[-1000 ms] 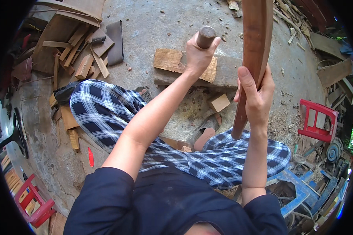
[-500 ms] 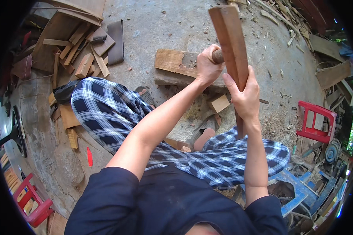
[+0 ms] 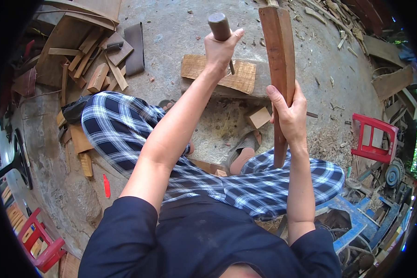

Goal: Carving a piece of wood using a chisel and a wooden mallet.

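My left hand (image 3: 219, 52) is closed around the round wooden handle (image 3: 219, 27) of a chisel, its thin dark blade (image 3: 232, 68) showing below the fist. Beneath it, a light-brown wooden board (image 3: 238, 78) lies on a thicker wooden block (image 3: 215, 89). In my right hand (image 3: 289, 112) is a long, tapered wooden club (image 3: 279, 48), held upright by its narrower lower part. Its broad end points away from me, apart from the chisel. A small wooden block (image 3: 258, 117) sits on the floor between the two hands.
Wood offcuts (image 3: 97, 78) and a dark folded strip (image 3: 135, 49) lie at far left. Red plastic stools (image 3: 374, 138) stand at right and lower left. A blue metal frame (image 3: 343, 217) is at lower right. Wood scraps line the right edge. My legs (image 3: 120, 134) surround the work area.
My left hand has moved left and away from the club, turning the chisel handle from pointing right to pointing up. More of the board shows. The club has shifted slightly to the right.
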Available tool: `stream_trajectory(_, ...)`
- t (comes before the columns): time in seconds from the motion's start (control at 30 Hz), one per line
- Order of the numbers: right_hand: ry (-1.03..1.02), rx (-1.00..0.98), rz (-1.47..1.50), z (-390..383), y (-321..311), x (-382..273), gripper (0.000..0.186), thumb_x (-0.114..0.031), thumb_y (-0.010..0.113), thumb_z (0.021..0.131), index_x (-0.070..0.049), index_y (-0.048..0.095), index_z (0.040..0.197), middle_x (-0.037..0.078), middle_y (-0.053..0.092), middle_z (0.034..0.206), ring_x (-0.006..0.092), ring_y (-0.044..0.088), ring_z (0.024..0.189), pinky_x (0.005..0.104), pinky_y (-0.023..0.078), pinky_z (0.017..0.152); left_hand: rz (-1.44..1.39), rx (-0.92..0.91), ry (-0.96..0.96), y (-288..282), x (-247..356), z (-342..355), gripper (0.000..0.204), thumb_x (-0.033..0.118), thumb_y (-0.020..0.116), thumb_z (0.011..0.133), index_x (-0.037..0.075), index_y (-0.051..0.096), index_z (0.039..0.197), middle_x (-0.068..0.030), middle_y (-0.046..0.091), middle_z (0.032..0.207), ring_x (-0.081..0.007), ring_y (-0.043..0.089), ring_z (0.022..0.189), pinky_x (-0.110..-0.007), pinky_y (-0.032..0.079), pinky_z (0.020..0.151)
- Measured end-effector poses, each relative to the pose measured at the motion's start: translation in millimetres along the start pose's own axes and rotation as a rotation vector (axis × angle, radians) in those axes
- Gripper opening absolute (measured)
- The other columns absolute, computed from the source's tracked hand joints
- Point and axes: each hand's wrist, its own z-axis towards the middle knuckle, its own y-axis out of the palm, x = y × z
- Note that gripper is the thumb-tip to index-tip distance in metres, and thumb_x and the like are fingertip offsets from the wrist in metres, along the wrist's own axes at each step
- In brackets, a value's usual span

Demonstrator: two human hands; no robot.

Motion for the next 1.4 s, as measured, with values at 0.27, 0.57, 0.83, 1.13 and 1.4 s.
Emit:
stream_trajectory(0.27, 0.004, 0.008, 0.027, -0.7, 2.0, -1.7, 0.049, -0.039, 0.076, 0.092, 0.002, 0.058, 0.111, 0.006, 0.062, 0.079, 0.0097, 0.057, 0.051, 0.0242, 0.048, 0.043, 0.048, -0.044, 0.081, 7.5, -1.8, -5.9, 0.033, 0.017, 0.083, 0.088, 0.012, 0.057, 0.067, 0.0076, 0.054, 0.066, -0.0041, 0.044, 0.059, -0.026, 0.036, 0.056)
stream_trajectory(0.57, -0.05, -0.001, 0.048, 4.5, -1.9, -17.5, 0.05, -0.04, 0.077, 0.091, 0.001, 0.058, 0.112, 0.004, 0.061, 0.078, 0.0087, 0.057, 0.051, 0.0227, 0.047, 0.043, 0.08, -0.021, 0.124, 14.9, -6.8, -10.9, 0.037, 0.015, 0.082, 0.088, 0.013, 0.054, 0.064, 0.009, 0.051, 0.064, -0.0034, 0.042, 0.058, -0.026, 0.034, 0.054)
stream_trajectory(0.83, -0.107, 0.002, 0.079, 10.0, 1.2, -31.0, 0.052, -0.04, 0.078, 0.091, 0.002, 0.058, 0.114, 0.006, 0.062, 0.079, 0.0085, 0.057, 0.052, 0.0217, 0.048, 0.044, 0.052, 0.0, 0.139, 10.4, -7.8, -11.2, 0.036, 0.014, 0.081, 0.089, 0.013, 0.055, 0.064, 0.0094, 0.05, 0.063, -0.003, 0.042, 0.057, -0.026, 0.035, 0.052)
stream_trajectory(1.13, -0.236, 0.049, -0.224, 18.6, 9.2, -32.9, 0.05, -0.038, 0.078, 0.089, 0.001, 0.06, 0.114, 0.012, 0.071, 0.088, 0.0209, 0.069, 0.071, 0.034, 0.056, 0.066, 0.115, 0.004, 0.327, 30.0, -38.2, -25.5, 0.023, 0.017, 0.085, 0.08, 0.005, 0.066, 0.086, -0.0079, 0.07, 0.077, -0.0145, 0.065, 0.069, -0.034, 0.053, 0.065)
stream_trajectory(1.4, -0.183, 0.136, -0.106, -2.7, 1.2, -41.9, 0.045, -0.037, 0.078, 0.09, -0.001, 0.059, 0.11, 0.012, 0.069, 0.085, 0.0197, 0.066, 0.072, 0.0346, 0.054, 0.069, 0.256, -0.043, 0.302, 34.9, -27.2, -45.3, 0.024, 0.014, 0.083, 0.076, 0.005, 0.064, 0.086, -0.0129, 0.067, 0.075, -0.022, 0.067, 0.068, -0.036, 0.053, 0.066)
